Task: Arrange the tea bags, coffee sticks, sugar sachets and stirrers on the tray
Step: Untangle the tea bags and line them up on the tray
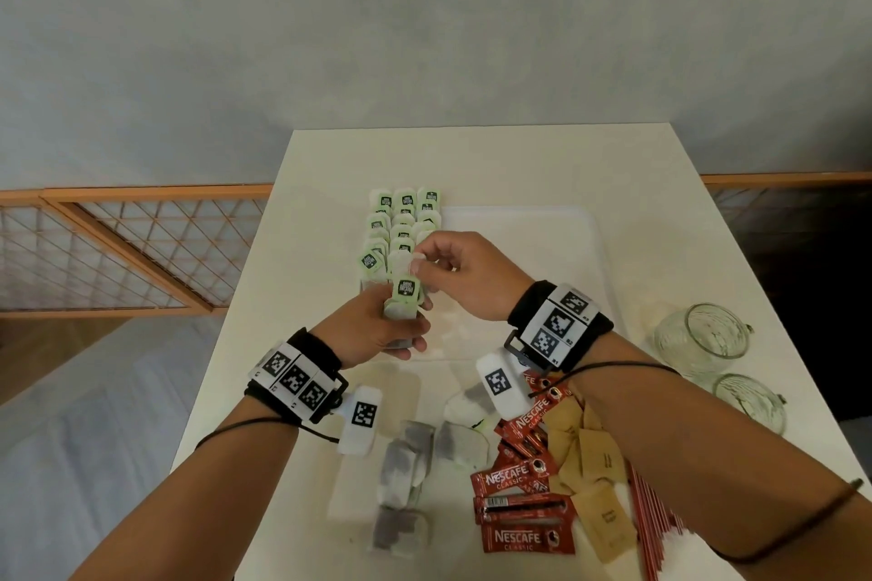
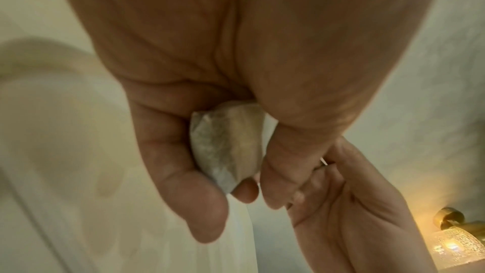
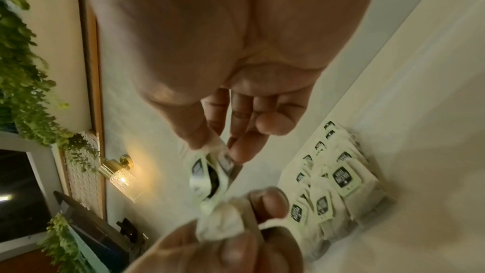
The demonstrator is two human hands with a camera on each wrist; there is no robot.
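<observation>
Currently left hand (image 1: 377, 335) grips a tea bag (image 1: 401, 311) above the tray (image 1: 542, 222). Right hand (image 1: 465, 274) pinches its tag (image 3: 210, 175). Tea bag rows (image 1: 401, 226) sit on tray's left edge.

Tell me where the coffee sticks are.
In the head view, the coffee sticks lie on the table at near right, between loose tea bags and brown sugar sachets.

tea bags (image 1: 402, 222) rowed on tray (image 1: 557, 250)
</observation>
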